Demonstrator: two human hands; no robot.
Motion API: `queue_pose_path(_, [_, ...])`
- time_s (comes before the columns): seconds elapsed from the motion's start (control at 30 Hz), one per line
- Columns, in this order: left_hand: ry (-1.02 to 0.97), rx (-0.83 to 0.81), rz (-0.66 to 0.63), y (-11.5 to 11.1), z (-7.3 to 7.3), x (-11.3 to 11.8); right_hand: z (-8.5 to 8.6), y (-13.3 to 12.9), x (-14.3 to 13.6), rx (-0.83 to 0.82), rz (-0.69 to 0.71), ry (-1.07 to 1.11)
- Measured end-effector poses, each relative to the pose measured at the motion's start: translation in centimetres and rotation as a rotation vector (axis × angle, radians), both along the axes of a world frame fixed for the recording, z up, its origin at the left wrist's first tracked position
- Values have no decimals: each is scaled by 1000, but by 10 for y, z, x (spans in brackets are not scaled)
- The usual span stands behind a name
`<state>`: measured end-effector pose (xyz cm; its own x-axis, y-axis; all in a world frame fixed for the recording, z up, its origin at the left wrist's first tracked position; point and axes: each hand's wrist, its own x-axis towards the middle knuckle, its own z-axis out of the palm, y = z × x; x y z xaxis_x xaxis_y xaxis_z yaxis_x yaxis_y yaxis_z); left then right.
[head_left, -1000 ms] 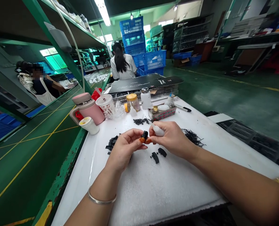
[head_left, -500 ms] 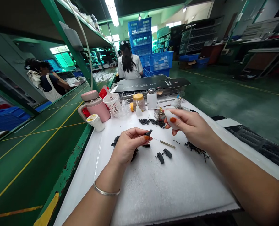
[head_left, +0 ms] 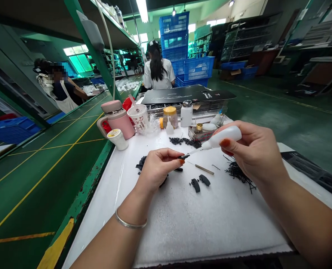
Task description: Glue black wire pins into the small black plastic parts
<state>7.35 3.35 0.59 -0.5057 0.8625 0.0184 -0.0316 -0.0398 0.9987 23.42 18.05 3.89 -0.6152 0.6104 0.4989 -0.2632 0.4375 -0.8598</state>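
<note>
Between the thumb and fingers of my left hand [head_left: 162,168] is a small black plastic part [head_left: 184,156], largely covered by the fingertips. My right hand [head_left: 252,147] grips a white squeeze bottle [head_left: 224,137], tilted so its thin nozzle points down left at the black part; whether the tip touches it I cannot tell. Below them on the white work surface [head_left: 211,224] lie two curved black pieces [head_left: 195,185] and a thin needle tool with a brass-coloured handle [head_left: 204,169]. More black pieces [head_left: 141,163] are partly hidden behind my left hand.
A pink thermos mug [head_left: 118,123], a lidded drink cup [head_left: 138,117], a small white tub [head_left: 117,139], a yellow-lidded jar [head_left: 170,116] and a white bottle [head_left: 186,114] line the back. Tiny black parts [head_left: 177,141] and thin black sticks [head_left: 237,172] lie in piles. A co-worker [head_left: 158,71] sits ahead.
My right hand has turned the squeeze bottle over, from nozzle up to nozzle pointing down left at the black part. My left hand has tilted the part flatter. The view has shifted slightly.
</note>
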Motion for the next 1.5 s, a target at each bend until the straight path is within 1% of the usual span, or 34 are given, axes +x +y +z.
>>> queue_pose_path(0.1, [20,-12,-10,0,1,1,-3,-4,-3,-25,45,14])
queue_pose_path(0.3, [18,-24,-7,0,3,2,-5,-4,-4,-30,36,28])
queue_pose_path(0.57, [24,-15,-20,0,4,4,-3,-4,-4,0,34,-11])
queue_pose_path(0.77, [29,-24,-11,0,4,4,-3,-3,-4,-20,47,18])
queue_pose_path(1.1, [24,-26,-12,-1,5,4,-5,-1,-4,-3,43,30])
queue_pose_path(1.37, [5,-27,-15,-2,3,3,-5,0,-2,4,14,33])
queue_pose_path(1.43, [-9,-27,-16,-2,2,3,-3,0,-2,-24,-1,43])
queue_pose_path(1.5, [-26,-29,-16,-1,2,2,-1,0,-2,-103,3,67])
